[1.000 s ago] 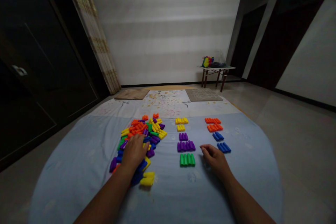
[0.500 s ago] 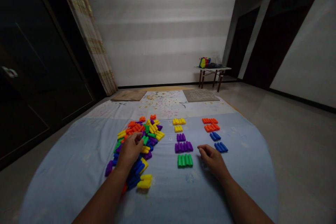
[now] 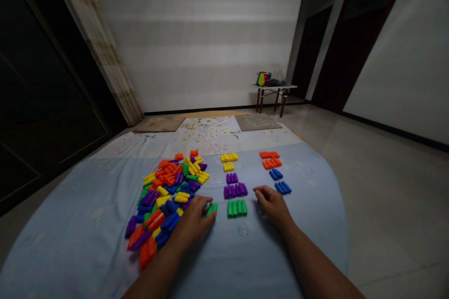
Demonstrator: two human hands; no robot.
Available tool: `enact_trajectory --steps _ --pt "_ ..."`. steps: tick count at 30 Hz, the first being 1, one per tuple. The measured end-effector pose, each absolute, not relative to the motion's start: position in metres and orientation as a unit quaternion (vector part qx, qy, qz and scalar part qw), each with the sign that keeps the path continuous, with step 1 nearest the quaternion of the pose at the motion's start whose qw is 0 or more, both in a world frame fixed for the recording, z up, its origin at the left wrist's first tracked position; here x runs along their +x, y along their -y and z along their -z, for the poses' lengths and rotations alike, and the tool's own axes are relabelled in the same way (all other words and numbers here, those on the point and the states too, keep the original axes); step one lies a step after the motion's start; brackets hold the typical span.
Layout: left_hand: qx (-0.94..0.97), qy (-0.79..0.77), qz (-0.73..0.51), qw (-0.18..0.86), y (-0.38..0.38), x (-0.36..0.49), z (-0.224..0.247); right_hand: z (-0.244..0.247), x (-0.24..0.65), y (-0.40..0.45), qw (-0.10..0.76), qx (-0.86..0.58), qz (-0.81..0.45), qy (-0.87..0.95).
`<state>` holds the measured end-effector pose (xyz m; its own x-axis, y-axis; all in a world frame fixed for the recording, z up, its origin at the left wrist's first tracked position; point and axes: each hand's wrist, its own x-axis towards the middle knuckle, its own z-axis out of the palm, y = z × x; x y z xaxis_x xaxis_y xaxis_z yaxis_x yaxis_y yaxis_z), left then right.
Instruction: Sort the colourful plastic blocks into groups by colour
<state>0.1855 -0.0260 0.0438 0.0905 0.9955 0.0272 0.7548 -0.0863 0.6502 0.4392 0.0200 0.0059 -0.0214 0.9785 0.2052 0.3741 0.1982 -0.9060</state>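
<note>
My left hand [image 3: 195, 222] is closed on a small green ridged plastic block [image 3: 212, 209], held between thumb and fingers just right of a mixed pile of coloured blocks. To the right of it lies a wider green block [image 3: 237, 208] with several ridges. Beyond that are purple blocks [image 3: 235, 190] and yellow blocks [image 3: 229, 157] in a column. My right hand [image 3: 273, 204] rests on the cloth with its fingers curled together, and nothing shows in them. Blue blocks [image 3: 282, 188] lie near its far side, with orange blocks [image 3: 271, 164] beyond.
The pile holds orange blocks [image 3: 168, 173], purple, blue, yellow and green ones. A light blue cloth [image 3: 301, 168] covers the round table. Two flat mats [image 3: 258, 122] lie at its far edge. A small side table [image 3: 273, 87] with bags stands by the wall.
My left hand has moved from over the pile to the right and nearer, now with a green block in it. My right hand keeps its place beside the blocks. The view has shifted slightly.
</note>
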Motion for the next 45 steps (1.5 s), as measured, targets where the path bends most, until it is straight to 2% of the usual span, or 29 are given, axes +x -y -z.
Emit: enact_trajectory --steps 4,9,29,35,37,40,43,45 --pt "0.711 -0.608 -0.22 0.277 0.021 0.18 -0.044 -0.007 0.438 -0.02 0.449 -0.535 -0.327 0.636" --pt "0.719 -0.613 -0.19 0.267 0.016 0.194 -0.043 -0.007 0.439 -0.02 0.451 -0.533 -0.332 0.634" --pt "0.709 -0.624 -0.217 0.244 0.021 0.227 -0.04 -0.006 0.439 -0.021 0.451 -0.539 -0.324 0.633" --pt "0.697 -0.627 -0.214 0.274 0.019 0.213 -0.045 -0.003 0.441 -0.021 0.448 -0.539 -0.34 0.627" --pt "0.69 -0.638 -0.227 0.255 0.014 0.2 -0.051 -0.002 0.441 -0.021 0.446 -0.54 -0.34 0.627" --pt "0.685 -0.667 -0.245 0.162 -0.002 0.178 -0.063 -0.002 0.44 -0.021 0.441 -0.541 -0.339 0.631" --pt "0.681 -0.698 -0.214 0.053 -0.022 0.16 -0.071 -0.002 0.44 -0.021 0.44 -0.542 -0.331 0.635" --pt "0.674 -0.713 -0.192 0.023 -0.033 0.153 -0.074 -0.002 0.44 -0.021 0.44 -0.542 -0.327 0.637"
